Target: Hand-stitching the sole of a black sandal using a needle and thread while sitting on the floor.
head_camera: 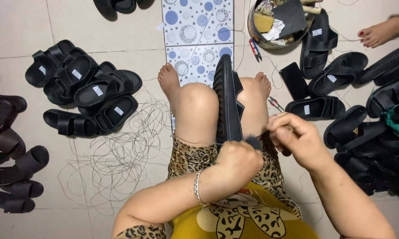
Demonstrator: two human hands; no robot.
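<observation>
A black sandal [228, 99] stands on its edge, clamped between my two knees, with its toe pointing away from me. My left hand [238, 160] is closed around the sandal's near end, a silver bracelet on that wrist. My right hand [292, 137] sits just to the right of it, fingers pinched together on a small tool or thread that I cannot make out. Both hands meet at the sandal's heel end.
Piles of black sandals lie at the left [86, 88] and right [336, 88]. Loose dark thread [119, 155] is tangled on the tile floor at my left. A round tin of tools [279, 22] and small snips [254, 48] lie ahead. Another person's foot [381, 33] shows at the top right.
</observation>
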